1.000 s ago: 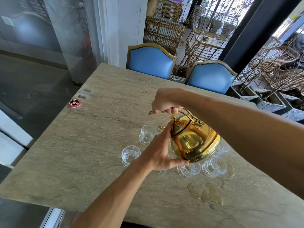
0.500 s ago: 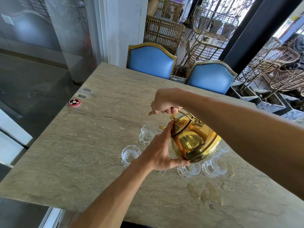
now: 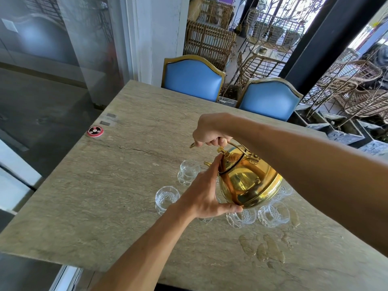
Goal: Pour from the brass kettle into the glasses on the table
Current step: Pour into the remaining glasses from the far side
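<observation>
A shiny brass kettle (image 3: 249, 181) hangs tilted to the left above a cluster of small clear glasses on the stone table (image 3: 105, 196). My right hand (image 3: 210, 131) grips its handle from above. My left hand (image 3: 206, 194) presses flat against the kettle's lid and side, thumb under the base. The spout points left toward the far glass (image 3: 187, 172). Another glass (image 3: 167, 197) stands left of my left hand; two more glasses (image 3: 241, 218) (image 3: 274, 214) sit below the kettle. Others are partly hidden behind the kettle.
Wet spill patches (image 3: 266, 248) lie on the table near the front right. A round red call button (image 3: 95, 131) sits at the left edge. Two blue chairs (image 3: 192, 78) (image 3: 268, 99) stand at the far side.
Almost nothing differs; the kettle stays tilted over the glasses with both hands in the same grip.
</observation>
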### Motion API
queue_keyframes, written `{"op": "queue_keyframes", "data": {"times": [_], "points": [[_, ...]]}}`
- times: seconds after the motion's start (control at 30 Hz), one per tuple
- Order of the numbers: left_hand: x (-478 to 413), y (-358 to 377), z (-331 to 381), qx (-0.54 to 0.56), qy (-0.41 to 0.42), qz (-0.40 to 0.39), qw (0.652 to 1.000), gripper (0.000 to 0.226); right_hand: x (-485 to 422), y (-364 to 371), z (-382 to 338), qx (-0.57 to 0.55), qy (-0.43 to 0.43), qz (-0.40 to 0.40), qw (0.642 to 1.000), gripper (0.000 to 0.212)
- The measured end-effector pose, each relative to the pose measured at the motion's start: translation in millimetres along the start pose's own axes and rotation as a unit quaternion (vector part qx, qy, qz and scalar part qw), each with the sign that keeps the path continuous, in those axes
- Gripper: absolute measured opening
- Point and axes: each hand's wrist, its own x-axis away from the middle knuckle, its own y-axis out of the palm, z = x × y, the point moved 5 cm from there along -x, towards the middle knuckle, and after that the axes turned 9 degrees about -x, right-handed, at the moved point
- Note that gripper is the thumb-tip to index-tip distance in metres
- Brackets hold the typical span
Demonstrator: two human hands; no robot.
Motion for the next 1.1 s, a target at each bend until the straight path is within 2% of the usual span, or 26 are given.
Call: {"op": "queue_keyframes", "data": {"times": [0.83,1.1], "points": [[-1.7,0.7,-4.2,-0.031,0.013,0.006,0.999,0.136,3.9,-0.7,5.0,-0.028,-0.018,0.017,0.999,0.039],[2.5,-3.9,-2.5,-0.05,0.034,-0.016,0.998,0.138,7.7,-4.6,18.5,-0.111,-0.063,0.052,0.99,0.018]]}}
